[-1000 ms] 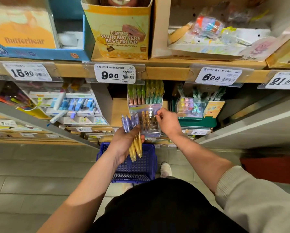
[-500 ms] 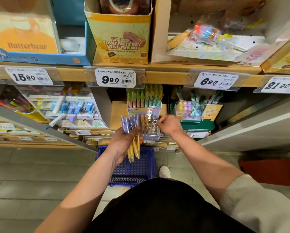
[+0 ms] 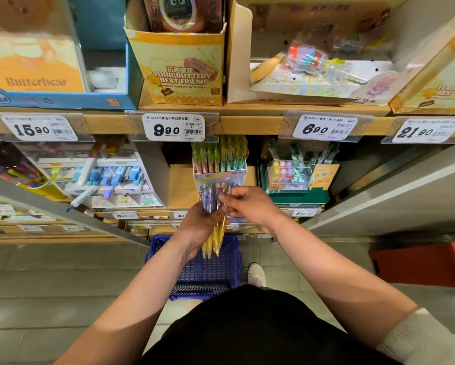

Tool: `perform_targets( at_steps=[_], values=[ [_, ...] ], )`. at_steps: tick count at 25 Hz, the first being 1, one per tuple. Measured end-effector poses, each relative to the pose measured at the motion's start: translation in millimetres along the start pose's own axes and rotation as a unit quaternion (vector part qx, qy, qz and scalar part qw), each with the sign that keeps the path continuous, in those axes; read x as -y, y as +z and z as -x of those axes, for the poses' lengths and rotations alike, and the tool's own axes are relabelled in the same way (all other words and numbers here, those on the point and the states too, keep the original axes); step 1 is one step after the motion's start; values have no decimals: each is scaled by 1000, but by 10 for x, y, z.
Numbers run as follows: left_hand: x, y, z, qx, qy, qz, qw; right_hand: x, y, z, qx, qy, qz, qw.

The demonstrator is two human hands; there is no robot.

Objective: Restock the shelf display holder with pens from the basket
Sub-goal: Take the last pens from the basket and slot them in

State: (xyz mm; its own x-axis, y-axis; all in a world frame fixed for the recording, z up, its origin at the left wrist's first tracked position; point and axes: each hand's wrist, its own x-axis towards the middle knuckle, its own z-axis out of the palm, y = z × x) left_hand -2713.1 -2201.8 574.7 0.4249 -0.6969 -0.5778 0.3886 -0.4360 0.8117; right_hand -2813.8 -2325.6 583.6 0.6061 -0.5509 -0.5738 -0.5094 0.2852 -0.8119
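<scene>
— Why bunch them like that?
— My left hand (image 3: 196, 229) grips the pens (image 3: 208, 198) in one bundle, purple ends pointing far, just in front of the display holder (image 3: 221, 175). That way my right hand (image 3: 251, 205) can pinch off one at a time.
— And the basket (image 3: 208, 272)?
— Right below my hands, nearer me, I'd say for easy refills.

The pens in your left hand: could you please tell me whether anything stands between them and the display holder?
Nothing visible does. The left hand holds the pens just in front of the display holder; only the right hand, pinching at their tops, overlaps the holder's front.
</scene>
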Motion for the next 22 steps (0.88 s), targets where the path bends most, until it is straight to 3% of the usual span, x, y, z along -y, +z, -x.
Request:
perform_targets(
  at_steps=[3,5,11,17,22],
  values=[
    [-21,-17,-4,-19,-13,5,1000,-20,-118,-2,29,31,-94,995],
    [-31,-18,-3,-25,-29,39,998,-54,-238,-38,12,22,-70,997],
    [-12,-35,-14,-40,-58,88,994,-145,-586,-246,-190,-45,-40,980],
    [13,-55,-37,-42,-59,104,992,-331,-450,-532,-263,-167,117,943],
    [6,-113,-29,-48,-57,108,991,-472,-365,-687,-245,-160,196,936]
  ],
)
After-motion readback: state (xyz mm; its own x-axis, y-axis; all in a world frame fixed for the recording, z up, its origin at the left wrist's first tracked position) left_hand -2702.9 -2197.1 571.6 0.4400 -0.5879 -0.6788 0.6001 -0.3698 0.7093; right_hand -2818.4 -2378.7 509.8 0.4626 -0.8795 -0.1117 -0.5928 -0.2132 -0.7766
